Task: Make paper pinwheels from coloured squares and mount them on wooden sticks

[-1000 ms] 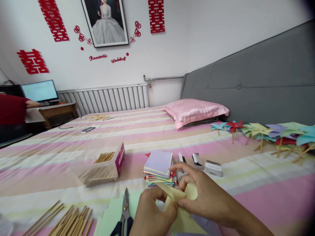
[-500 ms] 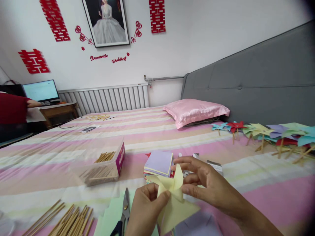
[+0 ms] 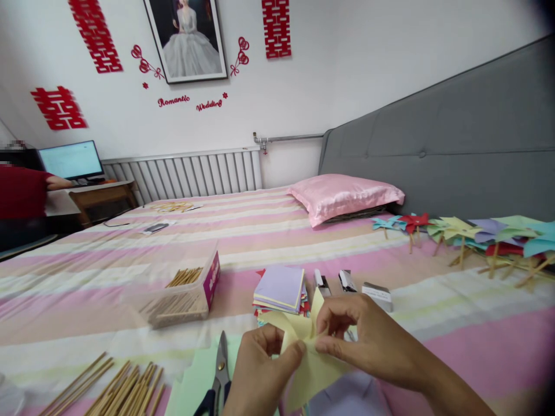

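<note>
A pale yellow paper pinwheel (image 3: 318, 372), partly folded, is held up in front of me. My left hand (image 3: 266, 364) pinches its folded-in flaps near the centre, thumb on top. From the other side my right hand (image 3: 355, 326) pinches another corner of the paper, bent in close to the left thumb. The fingertips hide the pinwheel's middle. Beneath the hands lies purple paper (image 3: 347, 396) with cut lines. Scissors (image 3: 220, 370) with dark handles rest on light green paper (image 3: 188, 375), left of my left hand. Just beyond the hands sits a stack of coloured paper squares (image 3: 280, 286).
Wooden sticks (image 3: 130, 390) lie at the front left, and a clear plastic box (image 3: 212, 280) holds more. Small boxes (image 3: 377, 294) stand beyond my right hand. Finished pinwheels (image 3: 462, 228) line the right, near a pink pillow (image 3: 347, 196). A person in a red sleeve (image 3: 23, 190) sits far left.
My right hand has moved in left and its fingers have closed on the yellow paper, bending a corner toward the centre. The left hand keeps its pinch, shifted slightly right.
</note>
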Demonstrator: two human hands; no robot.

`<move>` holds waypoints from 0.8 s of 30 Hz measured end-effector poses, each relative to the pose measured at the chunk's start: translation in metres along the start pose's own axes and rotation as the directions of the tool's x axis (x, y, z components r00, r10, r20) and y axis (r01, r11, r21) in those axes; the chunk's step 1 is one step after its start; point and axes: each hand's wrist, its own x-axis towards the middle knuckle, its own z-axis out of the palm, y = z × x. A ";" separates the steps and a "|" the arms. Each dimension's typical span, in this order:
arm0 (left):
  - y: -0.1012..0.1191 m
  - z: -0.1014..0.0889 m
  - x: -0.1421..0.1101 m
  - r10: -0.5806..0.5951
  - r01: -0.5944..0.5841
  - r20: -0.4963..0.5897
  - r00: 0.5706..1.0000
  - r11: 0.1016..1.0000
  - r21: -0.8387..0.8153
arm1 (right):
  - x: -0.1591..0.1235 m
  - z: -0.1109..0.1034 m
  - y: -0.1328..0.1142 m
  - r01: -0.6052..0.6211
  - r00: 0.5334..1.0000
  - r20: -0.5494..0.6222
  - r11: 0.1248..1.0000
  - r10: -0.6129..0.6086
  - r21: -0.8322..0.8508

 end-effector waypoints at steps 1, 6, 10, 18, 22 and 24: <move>-0.002 0.000 0.001 0.017 -0.017 -0.003 1.000 1.000 0.009 | 0.000 0.000 0.001 -0.010 1.000 0.003 1.000 0.010 0.002; -0.002 0.002 0.000 0.016 -0.016 0.006 1.000 0.999 0.040 | 0.001 0.002 0.006 -0.043 0.999 0.000 0.999 0.043 -0.005; 0.005 0.004 -0.004 -0.011 0.011 -0.006 1.000 0.999 0.032 | 0.001 0.003 0.007 -0.048 0.999 -0.014 0.998 0.047 -0.029; 0.011 0.007 -0.007 -0.016 0.017 -0.031 0.999 0.999 0.049 | 0.000 0.005 0.008 -0.045 0.998 -0.041 0.998 0.043 -0.041; 0.009 0.006 -0.006 0.006 -0.005 -0.016 1.000 0.998 0.061 | 0.001 0.006 0.008 -0.045 0.998 -0.047 0.997 0.042 -0.061; 0.008 0.005 -0.006 0.016 -0.016 0.005 1.000 0.997 0.070 | 0.001 0.006 0.008 -0.048 0.998 -0.051 0.997 0.044 -0.068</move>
